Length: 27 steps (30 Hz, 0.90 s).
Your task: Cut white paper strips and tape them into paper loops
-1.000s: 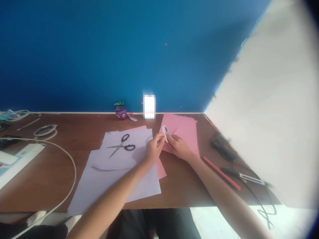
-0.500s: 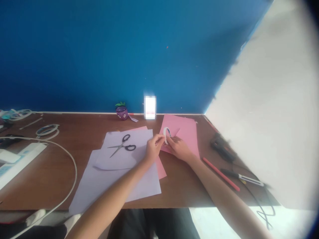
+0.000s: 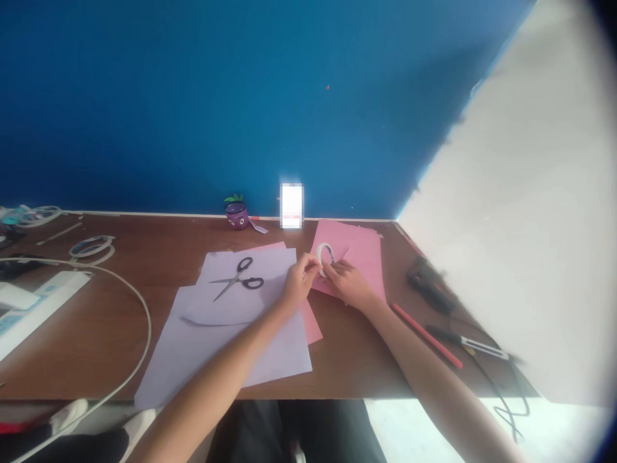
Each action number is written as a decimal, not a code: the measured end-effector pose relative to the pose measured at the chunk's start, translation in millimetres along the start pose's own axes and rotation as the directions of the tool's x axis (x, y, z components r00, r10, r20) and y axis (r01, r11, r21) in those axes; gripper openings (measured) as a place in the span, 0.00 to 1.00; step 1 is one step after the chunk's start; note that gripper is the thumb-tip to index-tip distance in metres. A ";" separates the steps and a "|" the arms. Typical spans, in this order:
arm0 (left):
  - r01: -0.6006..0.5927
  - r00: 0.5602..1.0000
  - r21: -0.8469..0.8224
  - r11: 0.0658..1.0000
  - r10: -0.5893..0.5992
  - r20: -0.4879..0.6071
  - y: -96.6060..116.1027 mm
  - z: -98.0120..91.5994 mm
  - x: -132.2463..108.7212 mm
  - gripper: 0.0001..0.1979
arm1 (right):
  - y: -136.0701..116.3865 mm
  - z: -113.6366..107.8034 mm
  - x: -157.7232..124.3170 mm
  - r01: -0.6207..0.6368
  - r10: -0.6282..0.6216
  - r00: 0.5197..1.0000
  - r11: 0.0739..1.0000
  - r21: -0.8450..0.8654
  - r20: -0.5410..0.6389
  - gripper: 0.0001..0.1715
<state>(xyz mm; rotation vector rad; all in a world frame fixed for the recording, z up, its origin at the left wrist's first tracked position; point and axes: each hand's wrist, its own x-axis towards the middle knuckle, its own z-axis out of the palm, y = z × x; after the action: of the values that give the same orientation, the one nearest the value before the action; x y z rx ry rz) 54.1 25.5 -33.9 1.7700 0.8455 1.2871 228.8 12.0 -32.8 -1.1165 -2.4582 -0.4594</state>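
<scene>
A narrow white roll of tape (image 3: 320,251) stands on edge between my two hands, above the pink paper (image 3: 362,247). My right hand (image 3: 351,283) is closed on the roll's lower right side. The fingertips of my left hand (image 3: 299,278) are pinched together at the roll's left edge, touching the tape. Whether a loose tape end lies between them is too small to make out. Left of my hands, black-handled scissors (image 3: 237,280) lie with spread blades on white paper sheets (image 3: 202,344). More pink paper (image 3: 313,325) shows from under those sheets.
On the right lie a red stick (image 3: 427,335), a black-and-white tool (image 3: 482,347) and a dark object (image 3: 430,289) with a cable. A purple pot (image 3: 236,217) and a bright screen (image 3: 292,206) stand by the blue wall. A white power strip (image 3: 45,308) and cables are at left.
The roll of tape has turned a little in my hands, so its ring opening faces me more. Both hands stay in nearly the same place, and the view has shifted slightly.
</scene>
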 end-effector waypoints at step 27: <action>-0.147 0.979 0.105 0.984 0.160 -0.124 1.9 -5.3 2.3 0.05 | 1.2 -8.5 0.9 -0.001 0.000 1.000 1.000 -0.014 -0.019 0.21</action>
<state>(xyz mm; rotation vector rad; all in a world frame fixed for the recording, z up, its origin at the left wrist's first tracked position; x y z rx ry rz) 49.8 27.7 -30.2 1.8714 0.8699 1.5010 231.0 9.6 -24.8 -1.1132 -2.4416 -0.4857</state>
